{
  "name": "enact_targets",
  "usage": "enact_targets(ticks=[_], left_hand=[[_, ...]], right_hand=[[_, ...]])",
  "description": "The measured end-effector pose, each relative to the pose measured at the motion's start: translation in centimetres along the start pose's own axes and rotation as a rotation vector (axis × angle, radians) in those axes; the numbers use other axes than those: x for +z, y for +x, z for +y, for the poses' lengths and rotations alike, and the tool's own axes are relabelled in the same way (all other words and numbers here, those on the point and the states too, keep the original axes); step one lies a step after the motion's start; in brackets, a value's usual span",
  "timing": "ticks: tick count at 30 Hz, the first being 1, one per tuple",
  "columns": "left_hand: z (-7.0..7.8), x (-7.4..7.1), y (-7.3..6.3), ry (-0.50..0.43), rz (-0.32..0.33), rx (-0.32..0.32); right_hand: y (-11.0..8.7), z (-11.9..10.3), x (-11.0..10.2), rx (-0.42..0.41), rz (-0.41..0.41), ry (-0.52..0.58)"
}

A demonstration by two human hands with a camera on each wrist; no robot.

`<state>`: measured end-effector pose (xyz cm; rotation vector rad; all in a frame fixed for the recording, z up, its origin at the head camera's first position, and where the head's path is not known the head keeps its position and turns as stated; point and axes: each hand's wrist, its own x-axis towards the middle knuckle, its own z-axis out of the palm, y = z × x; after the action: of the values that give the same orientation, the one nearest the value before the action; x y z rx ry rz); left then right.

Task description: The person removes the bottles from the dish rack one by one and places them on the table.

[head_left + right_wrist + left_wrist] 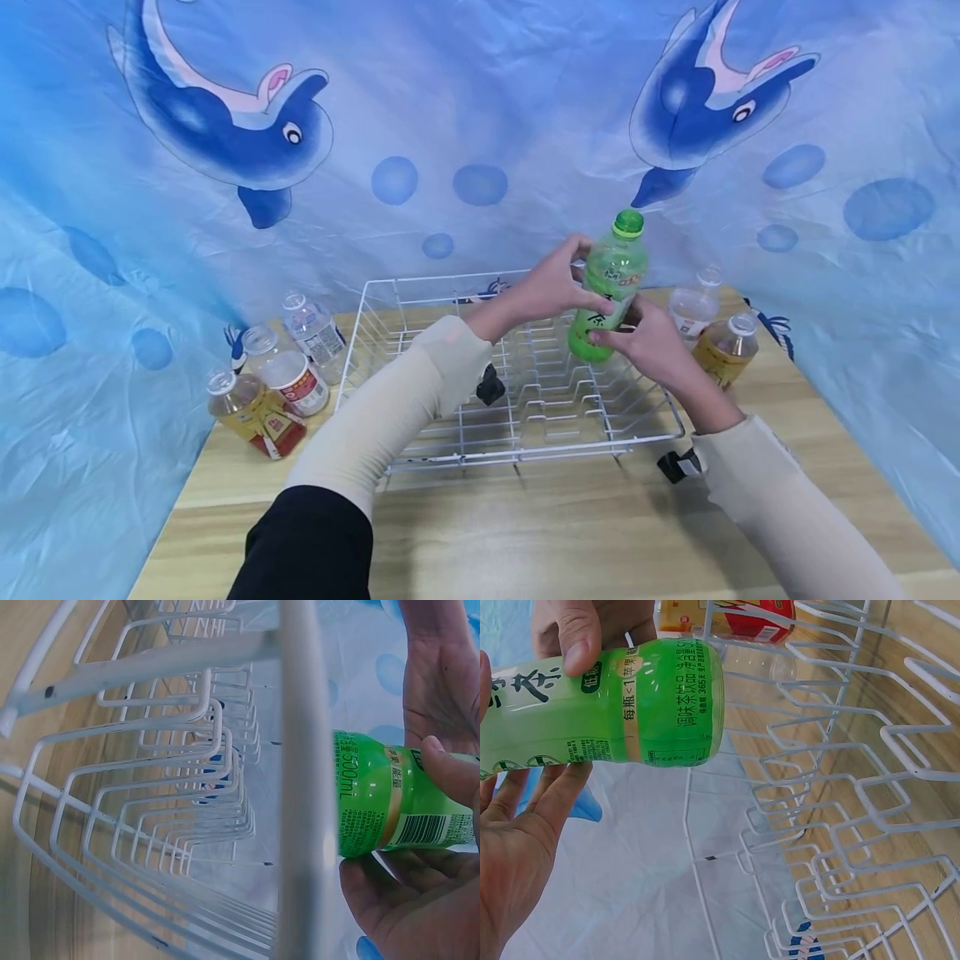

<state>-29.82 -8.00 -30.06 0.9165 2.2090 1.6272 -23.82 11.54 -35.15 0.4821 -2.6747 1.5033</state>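
Both hands hold one green tea bottle with a green cap, tilted slightly over the right half of a white wire rack. My left hand grips its upper body from the left, thumb across the label. Lower down on the right, my right hand holds it with the thumb on the front near the base. In the left wrist view, the bottle lies across the frame with its base toward the rack wires. The right wrist view shows the bottle beyond a thick rack bar.
Left of the rack stand an amber drink bottle, a clear bottle with a red-and-white label and another clear bottle. At right are a clear bottle and an amber bottle. A blue dolphin-print curtain hangs behind the wooden table.
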Motion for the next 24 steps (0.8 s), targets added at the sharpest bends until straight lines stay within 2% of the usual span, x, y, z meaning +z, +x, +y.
enact_targets(ticks=[7, 11, 16, 19, 24], left_hand=[[-0.1, 0.0, 0.0, 0.012, -0.008, 0.008], [-0.2, 0.3, 0.0, 0.068, -0.015, 0.024], [-0.3, 0.3, -1.0, 0.228, -0.067, 0.019], [-0.5, 0.0, -2.1, 0.342, -0.099, 0.01], [-1.8, -1.1, -4.4, 0.486, -0.102, -0.01]], right_hand=[[-0.1, -0.3, -0.2, 0.008, -0.01, 0.007], [-0.4, -0.3, -0.6, 0.038, 0.008, -0.016], [-1.2, -0.3, -1.5, 0.106, 0.037, 0.001], [-1.6, -0.1, -2.2, 0.134, 0.065, -0.005], [-2.2, 0.4, -3.1, 0.14, 0.114, -0.073]])
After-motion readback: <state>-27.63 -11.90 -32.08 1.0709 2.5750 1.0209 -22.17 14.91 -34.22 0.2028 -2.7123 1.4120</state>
